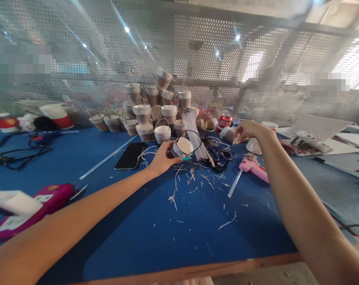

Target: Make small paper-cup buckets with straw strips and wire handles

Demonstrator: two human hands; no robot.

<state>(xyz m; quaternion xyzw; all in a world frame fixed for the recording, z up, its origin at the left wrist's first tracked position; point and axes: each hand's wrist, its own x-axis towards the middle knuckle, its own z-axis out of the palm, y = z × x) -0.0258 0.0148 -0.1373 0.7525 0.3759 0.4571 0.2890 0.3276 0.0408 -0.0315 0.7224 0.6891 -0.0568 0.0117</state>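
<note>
My left hand (164, 158) is wrapped round a small whitish bucket (184, 146) with a thin dark looped handle, its open top facing me. Farther right, my right hand (247, 130) reaches over the table with its fingers pinched together at a small pale bit; I cannot make out what that is. Just left of those fingers lies a tipped grey-white bucket (227, 133). A white cone-shaped piece (253, 146) stands under the right wrist. Below it is a pink glue gun (252, 167) with a clear glue stick. Dark-handled scissors (216, 152) lie between the hands.
Small buckets (142, 113) are stacked against the perforated metal screen (197, 51). A bundle of clear sticks (194, 132) leans behind the held bucket. A black phone (130, 155), a red can (224, 122), a magenta device (45, 206) and fibre scraps (191, 178) lie on the blue table (132, 233).
</note>
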